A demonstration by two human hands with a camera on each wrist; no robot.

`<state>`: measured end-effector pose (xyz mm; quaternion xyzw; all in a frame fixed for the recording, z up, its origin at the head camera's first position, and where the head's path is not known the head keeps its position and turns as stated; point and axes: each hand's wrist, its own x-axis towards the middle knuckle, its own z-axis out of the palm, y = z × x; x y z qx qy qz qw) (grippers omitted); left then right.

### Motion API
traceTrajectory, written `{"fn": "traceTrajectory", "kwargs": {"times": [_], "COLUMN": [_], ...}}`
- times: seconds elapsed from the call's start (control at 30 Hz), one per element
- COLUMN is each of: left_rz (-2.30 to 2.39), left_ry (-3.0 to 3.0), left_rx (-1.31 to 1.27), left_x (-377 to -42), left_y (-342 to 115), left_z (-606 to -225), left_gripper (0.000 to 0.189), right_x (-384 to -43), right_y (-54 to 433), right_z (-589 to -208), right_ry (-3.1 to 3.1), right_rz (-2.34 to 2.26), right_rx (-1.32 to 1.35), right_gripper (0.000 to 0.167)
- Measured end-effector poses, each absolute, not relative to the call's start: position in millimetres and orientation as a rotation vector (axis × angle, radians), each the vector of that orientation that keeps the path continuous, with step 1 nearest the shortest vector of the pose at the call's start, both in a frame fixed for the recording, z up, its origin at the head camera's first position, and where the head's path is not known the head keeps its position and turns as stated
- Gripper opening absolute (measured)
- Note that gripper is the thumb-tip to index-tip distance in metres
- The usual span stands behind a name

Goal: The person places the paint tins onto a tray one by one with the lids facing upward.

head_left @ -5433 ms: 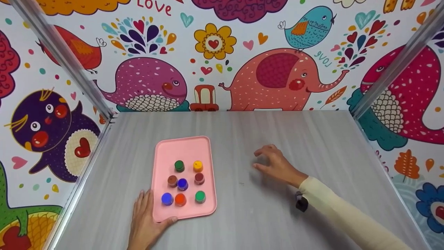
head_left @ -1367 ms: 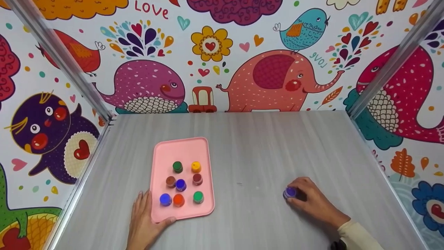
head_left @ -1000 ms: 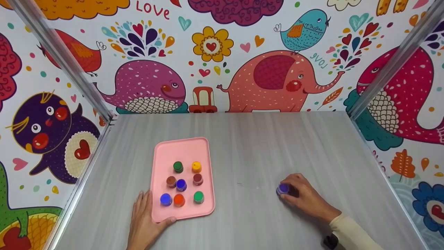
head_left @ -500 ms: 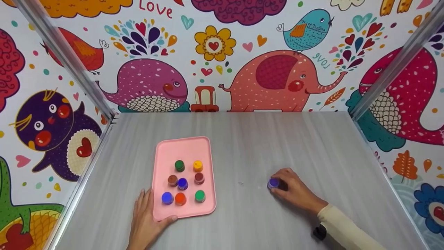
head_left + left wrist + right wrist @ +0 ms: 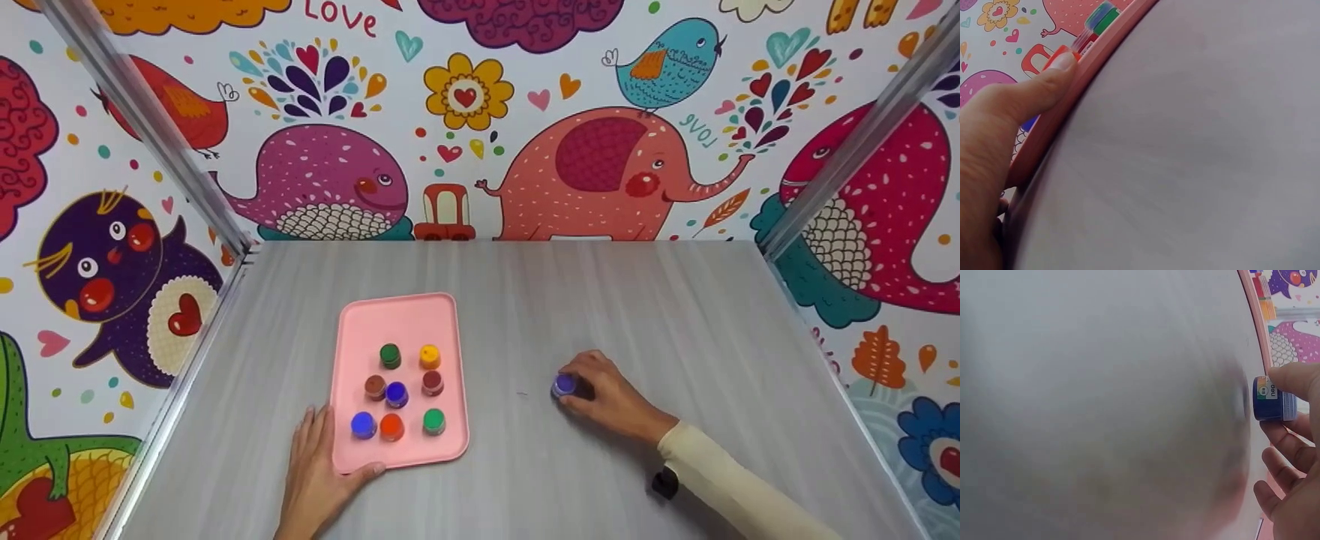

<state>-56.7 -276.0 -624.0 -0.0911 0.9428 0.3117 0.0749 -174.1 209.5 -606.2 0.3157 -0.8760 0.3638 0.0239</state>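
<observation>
My right hand pinches a small purple-capped paint jar between thumb and fingers, to the right of the tray. In the right wrist view this jar is dark blue with a label, just off or on the table; I cannot tell which. My left hand lies at the near left corner of a pink tray, fingers straight along its side and thumb on the near rim. Several paint jars stand on the tray, among them a red-orange one, a green one and a yellow one.
The grey table carries the tray left of centre. Behind it rises a wall printed with cartoon animals, with metal posts at both back corners. A dark wrist device hangs by my right sleeve.
My right hand was empty over the table at first. It then took the purple-capped jar farther right and has carried it left toward the tray. My left hand has stayed put.
</observation>
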Motion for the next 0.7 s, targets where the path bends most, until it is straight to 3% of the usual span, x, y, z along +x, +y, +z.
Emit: {"fn": "traceTrajectory", "kwargs": {"times": [0.7], "left_rz": [0.924], "left_ry": [2.816], "left_rx": [-0.311], "left_x": [-56.7], "left_y": [-275.1], "left_z": [-624.6], "left_gripper": [0.152], "right_x": [-204.3], "right_y": [149.2], "right_z": [-600.3], "right_ry": [-2.761], "right_rz": [1.175], "right_rx": [1.059], "right_gripper": [0.033]}}
